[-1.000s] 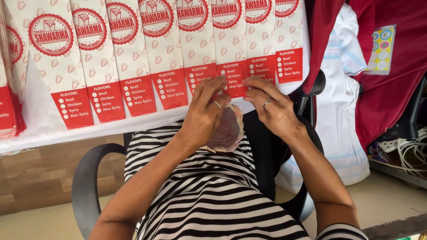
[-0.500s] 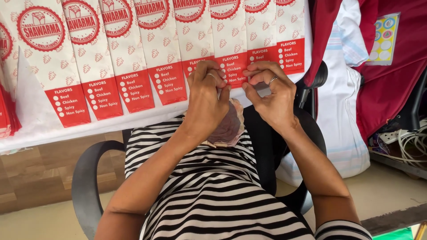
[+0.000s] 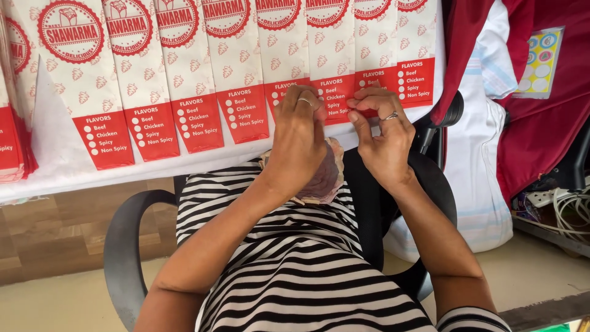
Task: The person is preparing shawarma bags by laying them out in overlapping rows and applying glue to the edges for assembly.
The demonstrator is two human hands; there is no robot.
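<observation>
A row of several overlapping white and red paper sleeves (image 3: 184, 92) lies on a white table (image 3: 55, 175). My left hand (image 3: 301, 138) rests on the lower edge of one sleeve (image 3: 332, 95) near the middle, fingers bent over its red band. My right hand (image 3: 384, 132) pinches the bottom of the neighbouring sleeve (image 3: 381, 80) between thumb and fingertips. Both hands wear a ring. A pinkish crumpled cloth (image 3: 326, 178) lies in my lap under the left hand. I wear a black and white striped garment (image 3: 289, 258).
I sit in a black office chair with an armrest (image 3: 126, 246) at the left. A stack of more sleeves (image 3: 9, 129) sits at the far left. Red fabric (image 3: 541, 110), a white bag (image 3: 479, 172), a sticker sheet (image 3: 538, 61) and cables (image 3: 562, 209) are at the right.
Both hands have stayed at the sleeves' lower edges while the view shifted right. The right fingers have closed into a pinch on a sleeve's bottom edge.
</observation>
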